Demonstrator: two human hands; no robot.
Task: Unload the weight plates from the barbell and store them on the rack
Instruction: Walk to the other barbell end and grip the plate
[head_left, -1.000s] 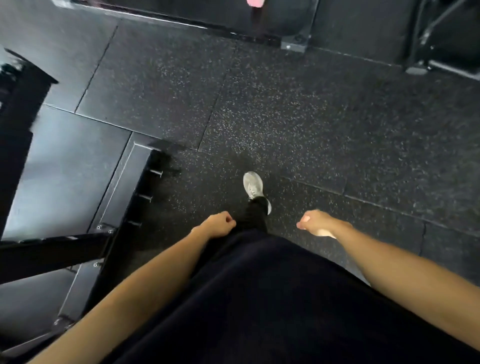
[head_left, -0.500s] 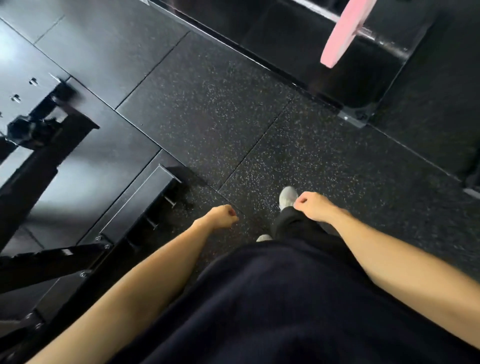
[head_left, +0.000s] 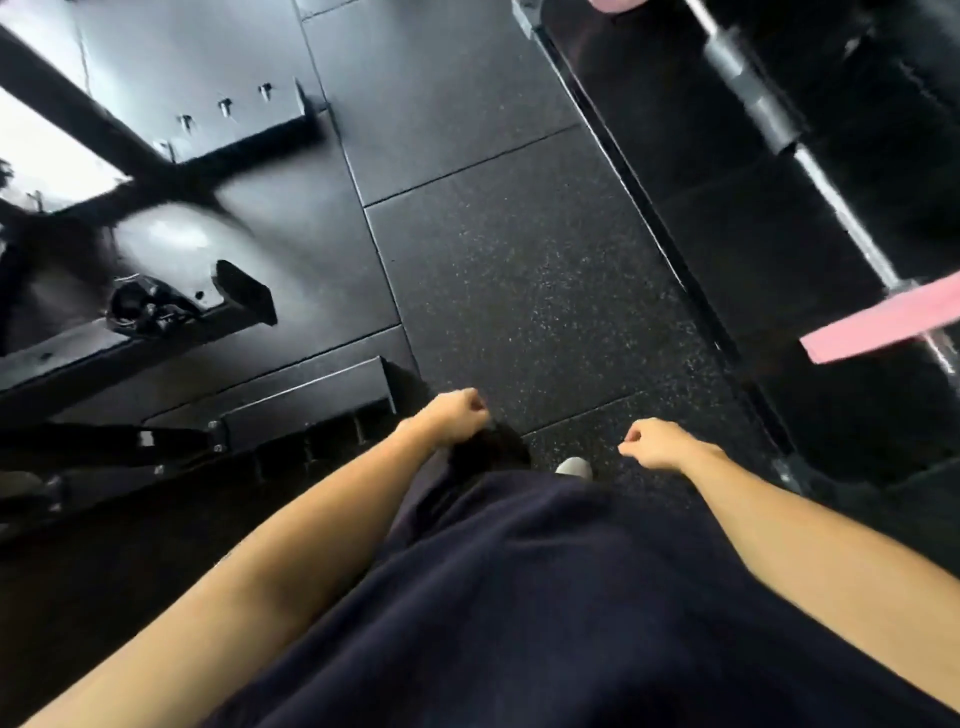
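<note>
Now the view has swung round since a moment ago: the black rack frame (head_left: 156, 171) fills the upper left of the frame, the speckled floor (head_left: 519, 270) runs down the middle, and the barbell (head_left: 831, 192) has come into the upper right with a pink weight plate (head_left: 883, 322) still on its sleeve at the right edge. That suggests the person is walking empty-handed toward the bar for the next plate. The left hand (head_left: 457, 415) hangs low at centre, fingers loosely curled, its grip holding nothing. The right hand (head_left: 654, 444), lower right of centre, is likewise loosely curled and empty, well apart from the plate.
</note>
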